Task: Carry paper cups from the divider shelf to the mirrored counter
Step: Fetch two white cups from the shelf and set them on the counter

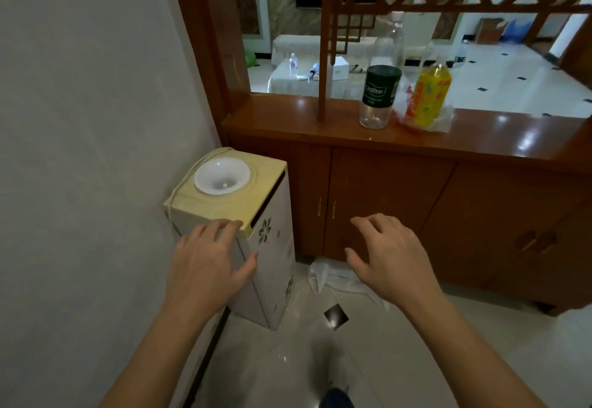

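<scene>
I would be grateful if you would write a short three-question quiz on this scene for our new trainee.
1. True or false: the left hand and the right hand each grip something.
2. Which stands nearer the wooden post on the divider shelf? A) the yellow bottle B) the clear bottle with the dark label C) a mug
3. Name what lies crumpled on the floor below the cabinet doors.

Key: 1 false, both are open and empty. 2 B. 3 a white sheet, cloth or plastic.
</scene>
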Motion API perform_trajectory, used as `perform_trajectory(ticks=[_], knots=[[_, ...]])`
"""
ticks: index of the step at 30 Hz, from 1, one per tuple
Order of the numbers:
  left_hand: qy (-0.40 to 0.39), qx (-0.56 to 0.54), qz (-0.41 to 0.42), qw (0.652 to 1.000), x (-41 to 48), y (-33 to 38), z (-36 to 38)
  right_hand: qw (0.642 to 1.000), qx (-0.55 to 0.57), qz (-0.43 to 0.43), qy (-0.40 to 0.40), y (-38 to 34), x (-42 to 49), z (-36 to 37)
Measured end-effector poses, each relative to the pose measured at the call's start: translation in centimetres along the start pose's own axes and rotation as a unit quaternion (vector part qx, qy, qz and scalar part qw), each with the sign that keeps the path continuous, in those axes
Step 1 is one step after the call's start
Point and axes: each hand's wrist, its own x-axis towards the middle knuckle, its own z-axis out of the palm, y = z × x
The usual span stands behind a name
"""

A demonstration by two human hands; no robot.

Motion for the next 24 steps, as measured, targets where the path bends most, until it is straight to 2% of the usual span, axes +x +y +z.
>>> perform_trajectory(ticks=[12,19,24], knots=[[0.033,0.001,-0.057,0.998,21.4,1.2,3.5,0.999,0.023,-0.047,0.008,8.0,23.2,2.1],[0.031,0.012,-0.099,0.995,27.9,-0.5,4.8,0.997,0.028,-0.076,-0.009,8.4,31.6,3.6],[0.055,0.008,-0.096,0.994,32.8,-2.6,4.8,0.995,0.031,-0.090,0.015,7.2,37.2,3.1]])
